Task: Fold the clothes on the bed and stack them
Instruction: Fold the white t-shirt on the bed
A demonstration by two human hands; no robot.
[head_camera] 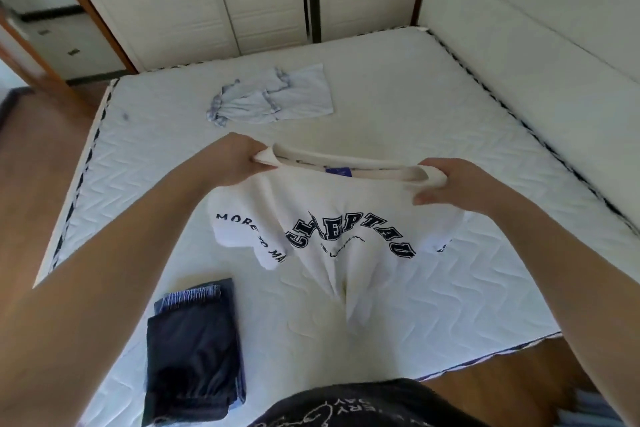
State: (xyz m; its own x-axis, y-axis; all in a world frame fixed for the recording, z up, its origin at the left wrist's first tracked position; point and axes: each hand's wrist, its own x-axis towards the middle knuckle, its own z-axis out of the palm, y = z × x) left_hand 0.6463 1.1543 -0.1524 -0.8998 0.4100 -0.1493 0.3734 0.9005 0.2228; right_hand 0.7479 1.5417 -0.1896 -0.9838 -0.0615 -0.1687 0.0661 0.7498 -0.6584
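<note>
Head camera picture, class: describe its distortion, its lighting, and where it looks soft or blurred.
Head view: wide-angle bending curves the mattress edges and stretches the forearms near the frame; soft, even daylight, no hard shadows or glare; the white T-shirt print reads sharply, while the far left edge by the door looks smeared and the folded dark stack loses detail in its blacks.

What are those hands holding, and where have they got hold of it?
A white printed T-shirt: left hand and right hand each grip a shoulder beside the collar.
</note>
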